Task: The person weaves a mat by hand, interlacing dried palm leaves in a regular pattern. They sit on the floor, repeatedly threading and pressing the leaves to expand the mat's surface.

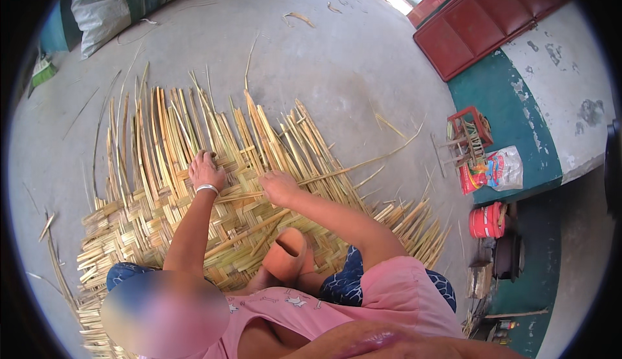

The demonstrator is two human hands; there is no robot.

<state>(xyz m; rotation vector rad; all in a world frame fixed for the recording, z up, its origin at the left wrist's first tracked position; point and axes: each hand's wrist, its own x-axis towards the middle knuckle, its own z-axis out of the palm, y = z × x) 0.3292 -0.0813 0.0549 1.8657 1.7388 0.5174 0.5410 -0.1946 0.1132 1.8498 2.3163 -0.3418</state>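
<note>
A large mat of flat, straw-coloured reed strips lies on the floor before me, its unwoven ends fanning out on the far side. My left hand, with a silver bangle at the wrist, rests at the border between weave and loose ends, fingers bent around strips there. To its right my right hand is closed on a long reed strip that runs crosswise and sticks out past the mat's right side. Its fingertips are hidden beneath the hand. An orange slipper-like thing sits at my legs on the mat.
Woven sacks stand at the far left, with a green broom beside them. On the right are a red door panel, a small red-framed stool, a printed bag and a red container. Stray reeds litter the grey floor.
</note>
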